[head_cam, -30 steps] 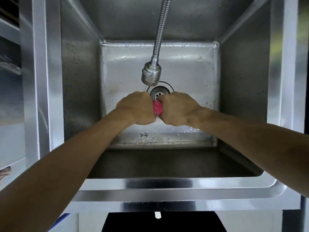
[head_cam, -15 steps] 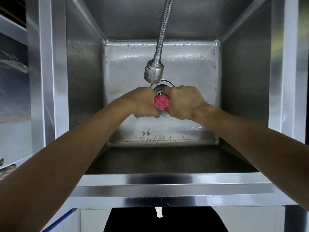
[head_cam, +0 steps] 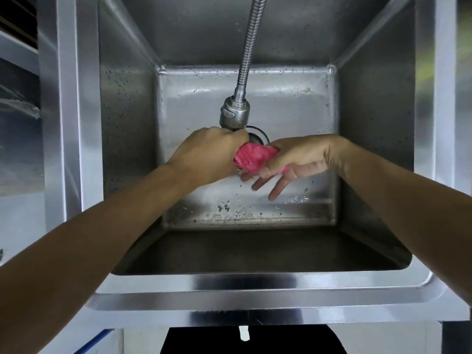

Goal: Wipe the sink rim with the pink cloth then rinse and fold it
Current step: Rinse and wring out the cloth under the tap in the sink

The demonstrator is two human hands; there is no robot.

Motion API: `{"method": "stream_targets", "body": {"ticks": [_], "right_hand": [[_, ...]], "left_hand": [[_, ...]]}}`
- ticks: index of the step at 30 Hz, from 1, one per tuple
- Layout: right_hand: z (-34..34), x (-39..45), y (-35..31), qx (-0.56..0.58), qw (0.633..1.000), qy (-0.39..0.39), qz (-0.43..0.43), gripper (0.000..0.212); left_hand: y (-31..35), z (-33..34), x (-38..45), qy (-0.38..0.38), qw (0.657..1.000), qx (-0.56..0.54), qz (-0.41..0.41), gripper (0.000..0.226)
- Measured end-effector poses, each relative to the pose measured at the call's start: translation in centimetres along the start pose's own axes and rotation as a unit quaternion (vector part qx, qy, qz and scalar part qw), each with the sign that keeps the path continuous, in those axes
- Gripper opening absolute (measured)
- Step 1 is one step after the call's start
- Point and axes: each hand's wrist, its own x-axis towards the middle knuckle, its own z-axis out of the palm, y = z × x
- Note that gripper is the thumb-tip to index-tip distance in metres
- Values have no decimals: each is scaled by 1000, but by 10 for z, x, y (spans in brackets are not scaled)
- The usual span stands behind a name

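- A kitchen wash station, by its look a commercial or utility one.
- A deep, square stainless steel sink point(head_cam: 255, 292) with welded corners and a broad flat rim fills the view.
- A flexible metal hose tap point(head_cam: 246, 60) ending in a spray head point(head_cam: 234, 114) hangs over the drain point(head_cam: 258, 135).
- Water droplets speckle the steel walls.

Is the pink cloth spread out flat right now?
No, the pink cloth is bunched up between the left hand and right hand.
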Motion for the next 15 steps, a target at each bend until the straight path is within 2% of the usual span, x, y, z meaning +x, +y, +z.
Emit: {"method": "stream_targets", "body": {"ticks": [3, 6, 9, 12, 14, 15], "right_hand": [[-8, 11, 5, 43, 988, -151, 0, 98], [-6, 18, 3, 23, 983, -180, 29, 87], [5, 21, -4, -45, 991, -112, 58, 64], [15, 13, -16, -103, 992, -27, 63, 40], [22, 12, -21, -205, 974, 61, 80, 36], [26, 16, -20, -275, 950, 116, 91, 35]], "left_hand": [[-5, 9, -6, 92, 985, 102, 100, 34], [-7, 14, -10, 108, 967, 170, 157, 31], [-9, 12, -6, 95, 969, 196, 119, 32], [-5, 12, -5, 47, 976, 203, 59, 33], [5, 10, -4, -11, 977, 212, 24, 21], [8, 11, -1, -46, 976, 213, -2, 16]]}}
